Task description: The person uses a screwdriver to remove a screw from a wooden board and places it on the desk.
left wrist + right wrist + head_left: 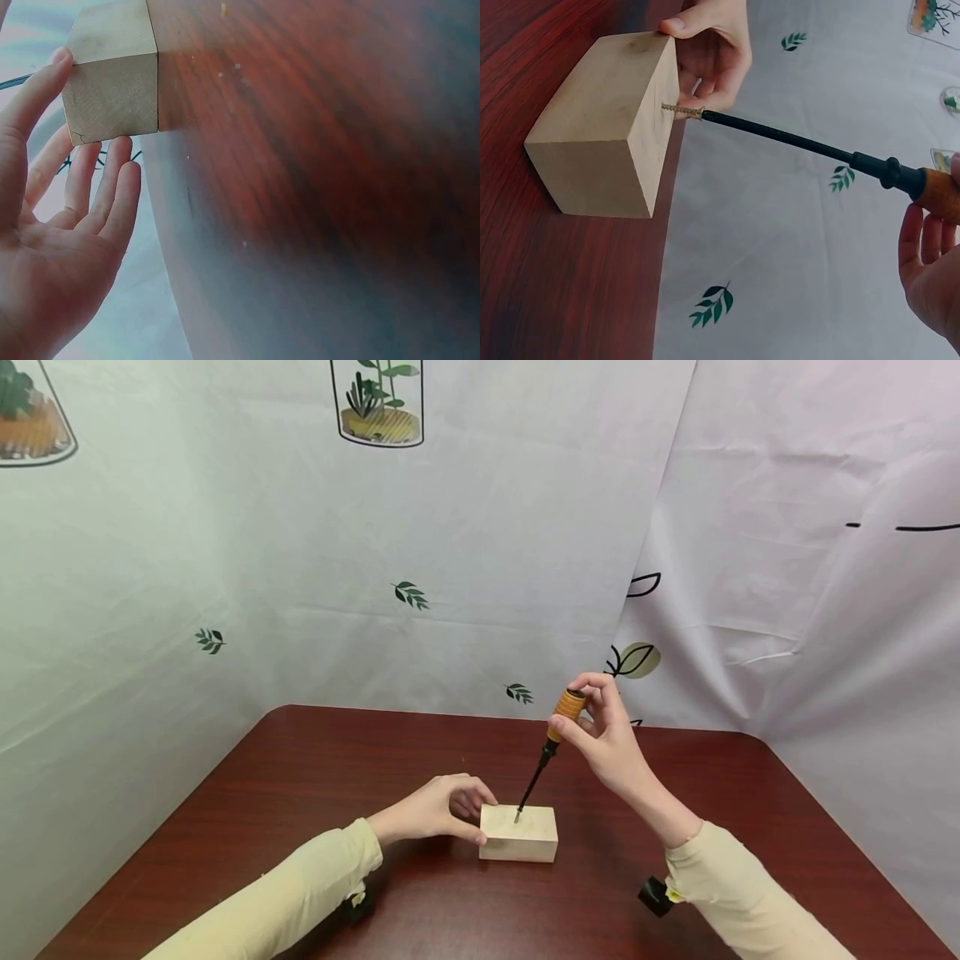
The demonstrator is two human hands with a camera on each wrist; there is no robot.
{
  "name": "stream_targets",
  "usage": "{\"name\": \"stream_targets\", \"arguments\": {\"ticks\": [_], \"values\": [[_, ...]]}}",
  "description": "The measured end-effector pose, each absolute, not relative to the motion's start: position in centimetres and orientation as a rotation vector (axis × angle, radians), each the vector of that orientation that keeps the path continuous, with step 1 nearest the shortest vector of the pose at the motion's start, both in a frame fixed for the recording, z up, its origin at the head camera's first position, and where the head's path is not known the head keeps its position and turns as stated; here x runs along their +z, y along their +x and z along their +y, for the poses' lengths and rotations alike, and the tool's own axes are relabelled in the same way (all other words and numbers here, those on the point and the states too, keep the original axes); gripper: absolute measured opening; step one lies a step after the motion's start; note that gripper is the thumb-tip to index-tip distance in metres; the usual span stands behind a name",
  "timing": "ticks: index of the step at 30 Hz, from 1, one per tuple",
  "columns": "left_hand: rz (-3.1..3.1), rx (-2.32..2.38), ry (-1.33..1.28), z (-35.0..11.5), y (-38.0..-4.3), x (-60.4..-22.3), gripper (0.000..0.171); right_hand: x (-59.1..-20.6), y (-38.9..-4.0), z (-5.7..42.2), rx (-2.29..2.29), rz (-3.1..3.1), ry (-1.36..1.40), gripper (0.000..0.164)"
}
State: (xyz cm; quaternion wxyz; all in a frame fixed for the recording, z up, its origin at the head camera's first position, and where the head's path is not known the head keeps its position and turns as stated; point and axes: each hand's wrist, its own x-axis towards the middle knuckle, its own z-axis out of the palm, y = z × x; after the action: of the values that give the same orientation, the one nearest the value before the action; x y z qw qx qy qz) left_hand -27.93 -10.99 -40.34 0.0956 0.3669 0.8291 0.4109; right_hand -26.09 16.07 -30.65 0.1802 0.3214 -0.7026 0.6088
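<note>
A pale wooden block (517, 849) sits on the table with a screw (681, 110) standing in its top face, the threads partly showing in the right wrist view. My left hand (435, 808) holds the block's left end, thumb at the near corner and fingertips along the far edge; the left wrist view shows the thumb (45, 84) on the block's edge. In my right hand (613, 739) is a screwdriver (780, 136) with an orange handle, gripped between thumb and fingers. Its dark shaft slants down to the left, and the tip meets the screw's head.
The dark red wooden table (360, 752) has rounded far corners. Behind it hangs a pale curtain (465, 543) printed with leaves and plant jars. Dark wrist devices (656, 896) show under both cream sleeves.
</note>
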Motion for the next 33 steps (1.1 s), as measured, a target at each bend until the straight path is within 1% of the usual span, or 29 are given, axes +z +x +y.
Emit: {"name": "stream_targets", "arguments": {"ticks": [7,13,16,19,25,28,33], "values": [[2.458,1.21,1.082,-10.96,-27.9,-40.26,0.043,-30.58,-26.06,16.39,1.713,-1.979,0.935,0.044],[2.452,1.204,1.08,-11.0,-27.96,-40.3,0.042,-30.68,-26.0,16.49,1.711,-1.942,1.087,0.038],[2.453,1.207,1.082,-11.0,-28.01,-40.32,0.042,-30.79,-25.98,16.45,1.733,-1.929,1.136,0.037],[2.453,1.206,1.082,-10.98,-28.06,-40.35,0.043,-31.0,-26.03,16.32,1.733,-1.916,1.114,0.038],[2.447,1.21,1.083,-10.94,-28.07,-40.31,0.043,-31.47,-26.07,15.82,1.735,-1.898,0.942,0.046],[2.45,1.212,1.086,-10.92,-28.04,-40.22,0.043,-31.5,-26.08,15.73,1.749,-1.874,0.885,0.046],[2.456,1.208,1.084,-10.94,-27.98,-40.2,0.043,-31.4,-26.03,15.83,1.729,-1.866,0.871,0.047]]}}
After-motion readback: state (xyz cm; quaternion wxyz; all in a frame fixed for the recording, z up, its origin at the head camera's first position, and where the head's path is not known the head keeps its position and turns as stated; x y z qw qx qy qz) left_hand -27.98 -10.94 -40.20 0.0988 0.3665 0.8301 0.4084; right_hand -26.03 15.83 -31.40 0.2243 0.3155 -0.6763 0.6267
